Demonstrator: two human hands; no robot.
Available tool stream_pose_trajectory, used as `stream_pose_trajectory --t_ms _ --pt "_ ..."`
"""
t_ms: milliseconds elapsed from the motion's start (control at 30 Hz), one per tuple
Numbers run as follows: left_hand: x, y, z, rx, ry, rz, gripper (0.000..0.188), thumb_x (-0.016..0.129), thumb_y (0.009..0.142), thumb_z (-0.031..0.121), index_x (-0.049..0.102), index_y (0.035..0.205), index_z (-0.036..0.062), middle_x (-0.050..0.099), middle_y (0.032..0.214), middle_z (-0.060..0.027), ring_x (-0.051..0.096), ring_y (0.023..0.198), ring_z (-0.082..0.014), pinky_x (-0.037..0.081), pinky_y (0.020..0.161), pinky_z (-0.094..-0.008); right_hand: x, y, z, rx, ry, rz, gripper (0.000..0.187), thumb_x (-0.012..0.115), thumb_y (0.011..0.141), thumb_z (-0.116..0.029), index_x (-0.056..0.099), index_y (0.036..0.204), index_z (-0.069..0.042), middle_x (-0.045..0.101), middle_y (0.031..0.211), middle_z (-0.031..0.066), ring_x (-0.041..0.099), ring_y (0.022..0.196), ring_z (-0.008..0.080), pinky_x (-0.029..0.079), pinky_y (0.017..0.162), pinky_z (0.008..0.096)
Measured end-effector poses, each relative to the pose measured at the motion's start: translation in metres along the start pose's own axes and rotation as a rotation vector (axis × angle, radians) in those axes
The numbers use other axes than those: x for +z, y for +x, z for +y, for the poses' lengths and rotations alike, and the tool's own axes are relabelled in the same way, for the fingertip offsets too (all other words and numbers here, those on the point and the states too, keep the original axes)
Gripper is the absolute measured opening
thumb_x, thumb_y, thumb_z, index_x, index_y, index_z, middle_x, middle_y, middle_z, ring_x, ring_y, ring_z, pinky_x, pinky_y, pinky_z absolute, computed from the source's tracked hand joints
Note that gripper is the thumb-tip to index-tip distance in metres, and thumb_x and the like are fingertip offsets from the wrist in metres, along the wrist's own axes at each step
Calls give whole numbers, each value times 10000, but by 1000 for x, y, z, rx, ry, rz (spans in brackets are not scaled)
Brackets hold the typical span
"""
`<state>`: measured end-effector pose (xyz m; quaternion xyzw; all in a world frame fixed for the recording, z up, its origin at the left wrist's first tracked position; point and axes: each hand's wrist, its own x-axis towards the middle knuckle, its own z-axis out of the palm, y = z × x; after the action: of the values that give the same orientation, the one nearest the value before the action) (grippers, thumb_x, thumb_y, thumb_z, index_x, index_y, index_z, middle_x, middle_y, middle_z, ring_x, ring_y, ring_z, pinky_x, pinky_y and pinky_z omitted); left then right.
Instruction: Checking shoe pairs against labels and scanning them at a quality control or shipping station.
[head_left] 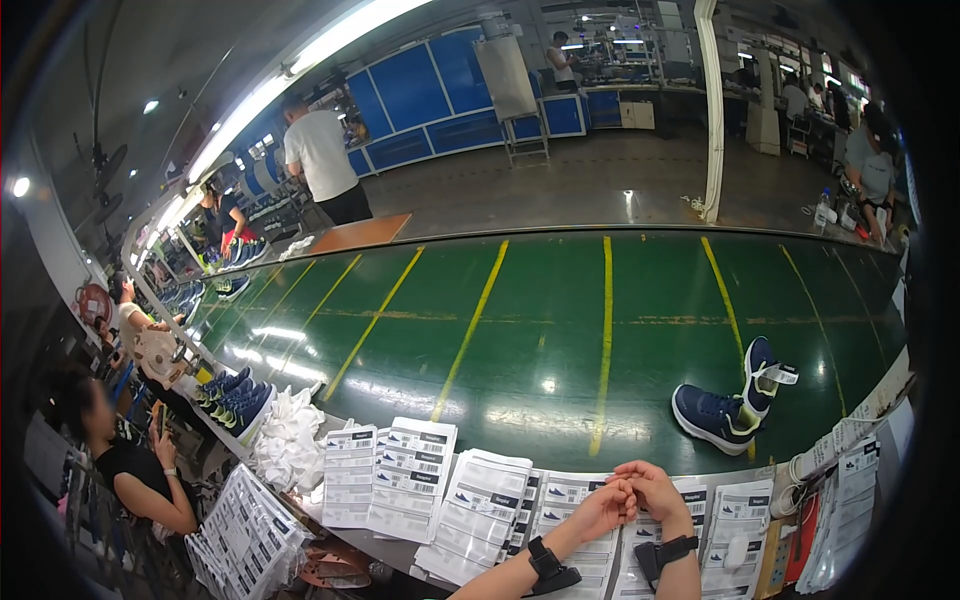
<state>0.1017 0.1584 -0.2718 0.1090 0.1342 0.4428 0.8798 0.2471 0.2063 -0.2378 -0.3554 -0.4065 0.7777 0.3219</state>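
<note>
My left hand [604, 506] and my right hand [652, 491] meet above the near edge of the green belt, fingers curled and touching each other. Whatever may be between their fingertips is too small or hidden to make out. Both wrists wear black bands. Beneath them lie stacks of white label sheets [484, 500] printed with small shoe pictures. To the right on the belt is a pair of navy sneakers with white soles and lime lining. One sneaker [712, 412] stands flat; the other [760, 368] leans against it, with a white tag [780, 374] at its opening.
A green conveyor belt [540, 340] with yellow cross lines spans the view. At left are a row of navy shoes [238, 402], crumpled white paper [290, 440] and a bagged label stack [245, 535]. Co-workers sit and stand along the left side. A white post [712, 120] rises behind.
</note>
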Motion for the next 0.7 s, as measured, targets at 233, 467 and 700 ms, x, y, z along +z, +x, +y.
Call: stream_pose_trajectory --t_ms 233,467,700 --pt "-1 -1 1 8 10 -4 36 459 890 93 475 900 62 519 783 -56 520 736 -182 433 754 -328 2 1 0 -7 2 9 250 464 845 30 540 1080 62 637 1047 191 632 818 166 525 698 239" --pt "-1 -1 2 10 17 0 36 454 889 90 474 902 63 518 781 -55 519 728 -181 430 743 -325 8 -1 -4 -2 19 25 249 463 844 27 541 1077 61 642 1035 186 631 770 146 525 643 222" --pt "0 -2 3 16 22 1 36 455 891 91 475 899 61 512 776 -54 517 719 -178 430 739 -320 7 0 -4 19 -26 18 246 440 866 24 541 1089 51 633 1050 179 622 852 176 526 749 267"
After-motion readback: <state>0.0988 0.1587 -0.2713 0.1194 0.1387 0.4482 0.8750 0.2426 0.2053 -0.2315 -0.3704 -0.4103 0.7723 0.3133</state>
